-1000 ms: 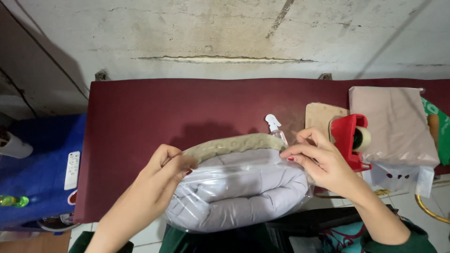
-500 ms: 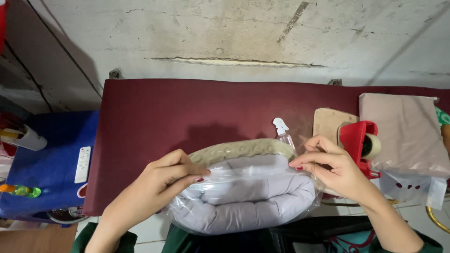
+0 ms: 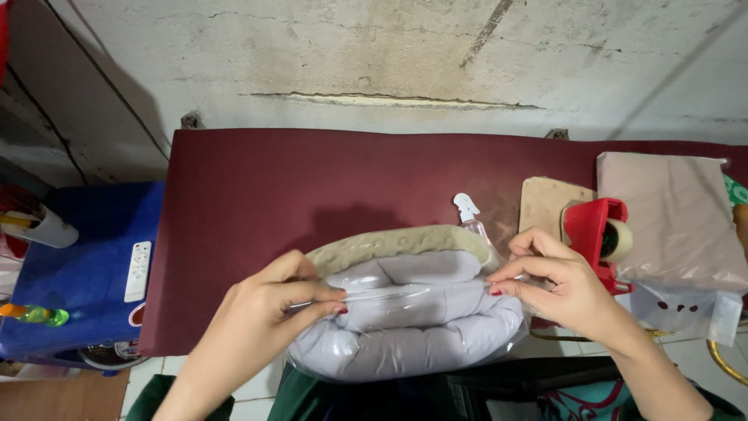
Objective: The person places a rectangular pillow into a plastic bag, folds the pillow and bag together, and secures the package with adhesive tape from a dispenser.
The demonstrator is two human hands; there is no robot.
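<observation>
both hands pinch the mouth of a clear bag

left hand (image 3: 269,312) and right hand (image 3: 557,284) fingers closed on the bag (image 3: 413,327) holding a folded grey blanket (image 3: 405,308), long axis left-right, lying at the near edge of the maroon table (image 3: 312,187), beside a red tape dispenser (image 3: 598,230).

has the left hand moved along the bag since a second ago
Yes. The left hand slid inward along the clear bag, toward the spray bottle.

Glossy clear plastic bag (image 3: 413,327), soft lilac padded cloth (image 3: 421,312), matt maroon tabletop (image 3: 312,187)
</observation>
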